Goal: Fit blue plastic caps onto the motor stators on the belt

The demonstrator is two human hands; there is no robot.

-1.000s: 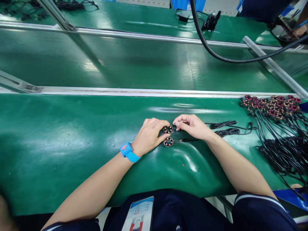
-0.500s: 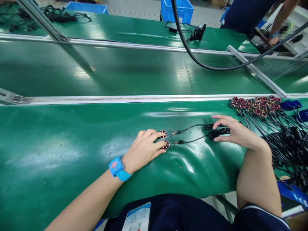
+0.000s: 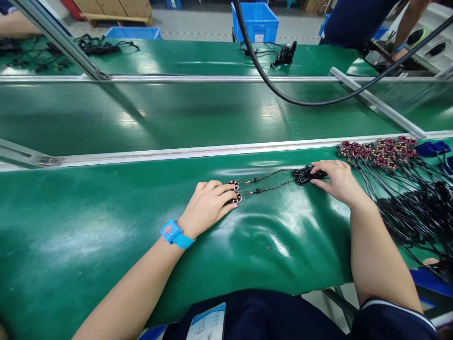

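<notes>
My left hand (image 3: 208, 208), in a blue wrist strap (image 3: 174, 234), lies palm down with fingers stretched out. Its fingertips touch two small round motor stators with copper windings, an upper stator (image 3: 233, 184) and a lower stator (image 3: 237, 197), side by side on the green mat. From each, thin wires lead into a black cable running right. Both cables end in coiled bundles (image 3: 303, 175) lying against each other. My right hand (image 3: 338, 182) closes its thumb and fingers around the right end of these coils, which its fingers partly hide.
Many wired stators (image 3: 384, 152) lie heaped at the right, their black cables (image 3: 424, 212) piled toward me. A metal rail (image 3: 198, 152) crosses behind the mat. A thick black cable (image 3: 283, 97) hangs across the upper view. A co-worker's arm (image 3: 406, 33) shows at top right.
My right hand has gone from open to closed on the two cable coils, which now lie closer together. My left hand stays on the stators. The view has tilted up slightly.
</notes>
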